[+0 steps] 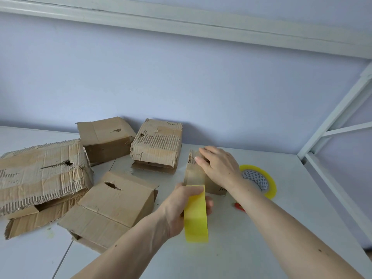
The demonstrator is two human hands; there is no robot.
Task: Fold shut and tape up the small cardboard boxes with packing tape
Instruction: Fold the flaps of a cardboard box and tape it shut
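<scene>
A small brown cardboard box (194, 175) stands on the white table (251, 248), just right of centre. My right hand (219, 167) lies flat on its top and presses down. My left hand (181, 208) grips a yellow roll of packing tape (196, 216), held edge-on in front of the box. A clear strip of tape runs from the roll up the box's near face. Much of the box is hidden by my right hand and wrist.
Several worn cardboard boxes lie to the left: a large one (40, 174), one near the front (112, 206), two by the wall (104, 137) (159, 143). A second tape roll (259, 180) and a red object (239, 206) lie right of the box. A white frame (332, 117) rises at the right.
</scene>
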